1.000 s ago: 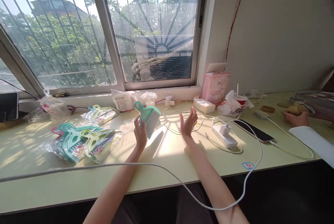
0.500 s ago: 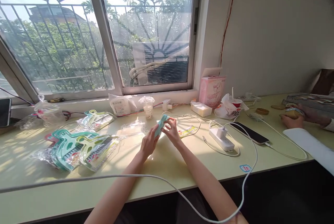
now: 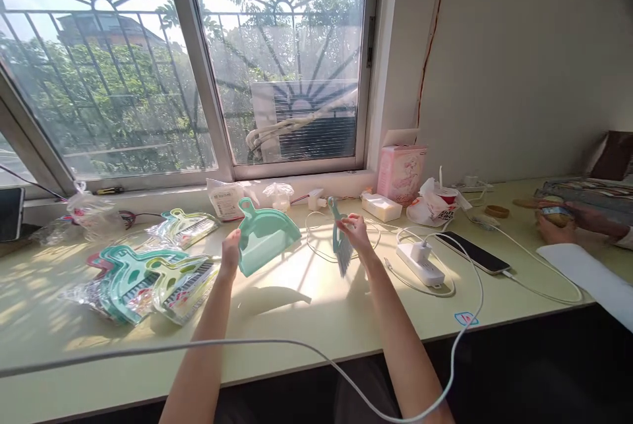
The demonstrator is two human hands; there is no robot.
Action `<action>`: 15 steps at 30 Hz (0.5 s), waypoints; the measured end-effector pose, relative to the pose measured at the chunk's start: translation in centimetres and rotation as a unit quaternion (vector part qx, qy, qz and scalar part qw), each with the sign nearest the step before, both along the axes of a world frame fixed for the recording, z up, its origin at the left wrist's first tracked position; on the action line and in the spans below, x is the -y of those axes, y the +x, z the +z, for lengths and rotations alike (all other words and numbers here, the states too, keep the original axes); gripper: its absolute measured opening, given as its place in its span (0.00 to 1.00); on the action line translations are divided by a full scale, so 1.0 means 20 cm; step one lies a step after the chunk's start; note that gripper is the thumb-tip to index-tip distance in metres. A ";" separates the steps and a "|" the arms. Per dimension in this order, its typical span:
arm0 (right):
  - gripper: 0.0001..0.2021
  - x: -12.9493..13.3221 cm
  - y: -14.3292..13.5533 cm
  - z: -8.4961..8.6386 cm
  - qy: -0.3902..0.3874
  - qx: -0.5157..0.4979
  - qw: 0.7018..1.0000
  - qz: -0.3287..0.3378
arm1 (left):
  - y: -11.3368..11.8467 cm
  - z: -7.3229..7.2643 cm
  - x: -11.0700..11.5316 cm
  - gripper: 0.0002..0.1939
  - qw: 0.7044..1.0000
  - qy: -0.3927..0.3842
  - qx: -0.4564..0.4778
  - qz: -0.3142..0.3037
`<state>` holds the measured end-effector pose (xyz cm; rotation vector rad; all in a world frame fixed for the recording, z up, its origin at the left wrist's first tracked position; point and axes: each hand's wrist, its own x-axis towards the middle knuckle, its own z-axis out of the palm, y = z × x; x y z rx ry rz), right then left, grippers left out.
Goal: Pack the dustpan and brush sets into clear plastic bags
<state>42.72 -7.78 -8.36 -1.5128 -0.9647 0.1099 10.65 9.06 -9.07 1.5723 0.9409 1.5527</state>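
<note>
Grasping dustpan (image 3: 267,242) by side in left grip (image 3: 230,254), brush (image 3: 342,252) in right grip (image 3: 356,233). Could snag white cable (image 3: 257,341) crossing forearms (image 3: 401,345) by lifting too fast, jerking brush loose.

The hands (image 3: 230,254) hold a dustpan (image 3: 267,236) and brush (image 3: 343,254).

The green dustpan (image 3: 266,239) hides part of the left hand (image 3: 230,255). The yellow packaged set (image 3: 184,289) partly covers the green packaged set (image 3: 113,279). The left picture edge cuts off the black device (image 3: 10,212); the right edge cuts off the white sleeve (image 3: 583,279). Print on the white packet (image 3: 225,200) is too small to read.
</note>
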 end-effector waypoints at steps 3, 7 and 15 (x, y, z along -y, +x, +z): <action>0.21 -0.02 -0.03 -0.08 -0.122 0.103 0.983 -0.091 | 0.09 -0.06 0.07 0.26 0.981 -0.006 -0.154 -0.115; 0.17 -0.03 -0.07 -0.18 -0.184 0.211 0.953 -0.118 | 0.18 -0.10 0.18 0.21 0.941 0.169 -0.287 -0.063; 0.14 -0.06 0.02 -0.22 -0.278 0.228 0.931 -0.058 | 0.19 -0.14 0.14 0.20 0.916 0.199 -0.344 -0.063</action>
